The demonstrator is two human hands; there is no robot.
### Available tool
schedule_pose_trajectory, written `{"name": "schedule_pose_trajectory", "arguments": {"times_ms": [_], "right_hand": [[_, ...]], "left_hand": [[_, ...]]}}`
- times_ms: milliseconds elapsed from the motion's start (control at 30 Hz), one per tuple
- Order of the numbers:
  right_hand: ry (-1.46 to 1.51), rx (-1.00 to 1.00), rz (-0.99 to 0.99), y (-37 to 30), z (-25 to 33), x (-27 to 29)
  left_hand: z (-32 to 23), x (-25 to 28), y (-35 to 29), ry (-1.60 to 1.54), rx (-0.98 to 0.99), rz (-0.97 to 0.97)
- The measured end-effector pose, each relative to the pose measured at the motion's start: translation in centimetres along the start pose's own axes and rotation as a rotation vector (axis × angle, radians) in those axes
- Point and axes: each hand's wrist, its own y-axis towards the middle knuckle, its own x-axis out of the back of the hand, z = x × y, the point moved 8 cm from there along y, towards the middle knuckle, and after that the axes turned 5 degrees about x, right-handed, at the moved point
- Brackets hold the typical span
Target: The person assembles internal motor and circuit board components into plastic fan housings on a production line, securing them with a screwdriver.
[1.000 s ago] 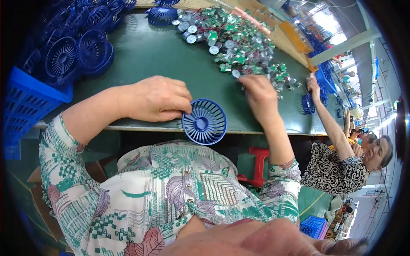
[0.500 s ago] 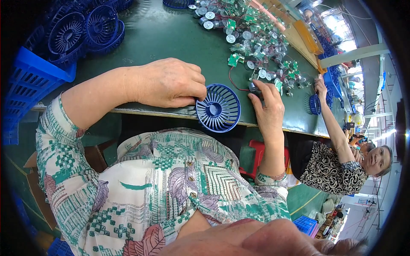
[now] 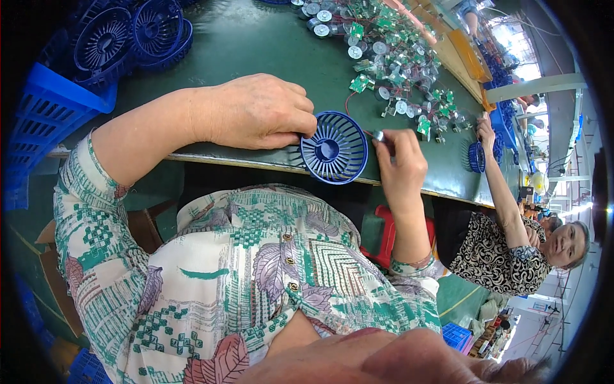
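Note:
My left hand (image 3: 259, 114) pinches the left rim of a round, dark blue slotted plastic fan cover (image 3: 350, 148). The cover is tilted at the table's front edge, its hollow side with a round hub facing up. In the fingertips of my right hand (image 3: 404, 165), just right of the cover, is a small silver motor (image 3: 378, 136). A red wire (image 3: 348, 102) runs from behind the cover to a green circuit board (image 3: 361, 83) on the table; another short bit of it shows beside the motor. The cover hides the wire's middle stretch.
A heap of motors with green circuit boards (image 3: 403, 70) covers the table's far right. More blue covers (image 3: 102, 41) are piled at far left above a blue crate (image 3: 57, 109). On the right a co-worker (image 3: 505, 249) reaches onto the table. A red stool (image 3: 382, 233) stands below.
My right hand has drawn the motor slightly down, nearer the cover. The connected circuit board has shifted slightly right. The cover and my left hand sit a little higher and further right.

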Motion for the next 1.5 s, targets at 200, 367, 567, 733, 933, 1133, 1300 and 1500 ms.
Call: {"name": "schedule_pose_trajectory", "arguments": {"times_ms": [200, 367, 567, 733, 933, 1133, 1300, 1500], "right_hand": [[0.102, 0.004, -0.017, -2.2, 0.3, 0.8], [-0.044, -0.043, 0.155, -0.3, 1.1, 0.0], [0.224, -0.192, 0.12, 1.5, 0.5, 0.9], [0.217, 0.087, 0.231, 2.9, 5.5, -0.1], [0.113, 0.188, 0.379, 3.6, 6.9, -1.4], [0.111, 0.192, 0.44, 3.7, 6.6, -1.7], [0.117, 0.208, 0.465, 3.9, 6.6, -1.9], [0.036, 0.237, 0.5, 4.5, 7.2, -2.4]], "left_hand": [[0.2, 0.1, 0.2, 0.011, 0.057, 0.012], [0.6, -0.2, 0.2, -0.007, 0.068, -0.009], [0.5, -0.2, 0.6, 0.015, -0.017, -0.019], [0.4, -0.3, 0.3, 0.036, 0.006, -0.039], [0.5, -0.7, 0.6, 0.055, 0.045, -0.043], [0.1, -0.8, 0.5, 0.052, 0.051, -0.046], [0.3, -1.2, 0.7, 0.048, 0.042, -0.047], [0.8, -0.6, 0.3, 0.062, 0.049, -0.055]]}}
